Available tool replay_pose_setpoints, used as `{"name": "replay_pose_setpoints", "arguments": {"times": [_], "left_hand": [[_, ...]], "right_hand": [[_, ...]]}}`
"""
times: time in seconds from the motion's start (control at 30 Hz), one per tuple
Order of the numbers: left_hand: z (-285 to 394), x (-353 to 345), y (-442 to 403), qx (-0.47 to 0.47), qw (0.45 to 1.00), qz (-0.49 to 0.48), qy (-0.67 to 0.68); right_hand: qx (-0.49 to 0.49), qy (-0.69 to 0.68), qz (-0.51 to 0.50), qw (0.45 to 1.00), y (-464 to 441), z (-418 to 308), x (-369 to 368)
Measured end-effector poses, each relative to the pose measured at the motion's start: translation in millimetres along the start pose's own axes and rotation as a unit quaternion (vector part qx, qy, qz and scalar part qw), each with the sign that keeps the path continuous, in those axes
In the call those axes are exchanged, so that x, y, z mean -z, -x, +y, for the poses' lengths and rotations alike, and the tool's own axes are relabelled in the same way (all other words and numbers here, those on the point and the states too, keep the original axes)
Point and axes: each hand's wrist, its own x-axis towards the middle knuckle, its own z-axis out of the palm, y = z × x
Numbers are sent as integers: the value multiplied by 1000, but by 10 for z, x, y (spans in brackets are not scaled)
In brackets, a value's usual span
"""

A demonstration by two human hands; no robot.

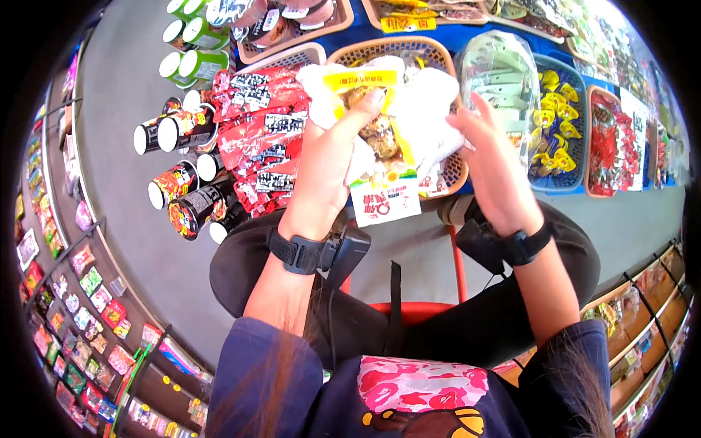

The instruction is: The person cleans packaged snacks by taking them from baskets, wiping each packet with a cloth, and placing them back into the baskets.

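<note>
My left hand (343, 139) grips a vacuum-style snack packet (381, 146), its thumb pressed on the front. The packet has a yellow top band, a clear middle showing brown food, and a white end with red lettering. White crumpled cloth (431, 102) lies around and behind the packet, partly overexposed. At the cloth's right edge, my right hand (500, 164) has its fingers curled on it. Beneath both hands, a tan plastic basket (438, 50) holds more packets. Each wrist wears a black strap with a box-like device.
Red packets (255, 139) fill a basket at left, beside several black cups (186, 131) and green cups (201, 62). To the right stand a clear-wrapped stack (500, 80), a blue basket (580, 171) of yellow packets and a basket of red packets (610, 146). Shelves (80, 292) line the left.
</note>
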Motion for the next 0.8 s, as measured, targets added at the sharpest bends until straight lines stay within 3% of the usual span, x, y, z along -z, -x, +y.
{"name": "replay_pose_setpoints", "arguments": {"times": [0.03, 0.1, 0.17, 0.2, 0.37, 0.43, 0.5, 0.57, 0.6, 0.63, 0.67, 0.7, 0.77, 0.8], "left_hand": [[-23, 12, -16, -20, 1000, 6, -18], [4, -21, -6, -23, 1000, 13, -12], [30, -60, 2, -52, 998, 21, -20], [26, -64, 0, -60, 998, 22, -26], [-3, -58, 57, -93, 985, 7, -145], [16, -7, 101, -90, 962, 52, -253], [47, 130, 95, -56, 981, 79, -168], [165, 145, 171, -39, 978, 109, -171], [235, 141, 163, -122, 972, 122, -160], [269, 179, 163, -139, 967, 141, -159], [280, 192, 180, -114, 965, 151, -179], [377, 220, 212, -101, 963, 162, -191], [432, 145, 259, -135, 962, 157, -175], [463, 104, 285, -170, 961, 155, -153]], "right_hand": [[32, 47, 10, 998, 2, 12, -35], [135, 171, -84, 972, -31, 204, 22], [50, 159, -179, 970, 138, 10, -123], [105, 133, -179, 969, 137, 111, -180], [67, 169, -181, 967, 134, 232, -214], [64, 163, -187, 967, 136, 238, -242], [89, 329, -205, 918, 133, 81, -258], [147, 292, -196, 925, 7, 300, -197], [150, 262, -164, 939, -103, 198, -188], [134, 223, -138, 956, -121, 155, -203], [152, 279, -121, 940, -116, 140, -204], [106, 327, -64, 937, -289, 112, -121], [148, 393, -40, 907, -411, 167, -81], [216, 477, -12, 852, -678, 414, 65]]}}
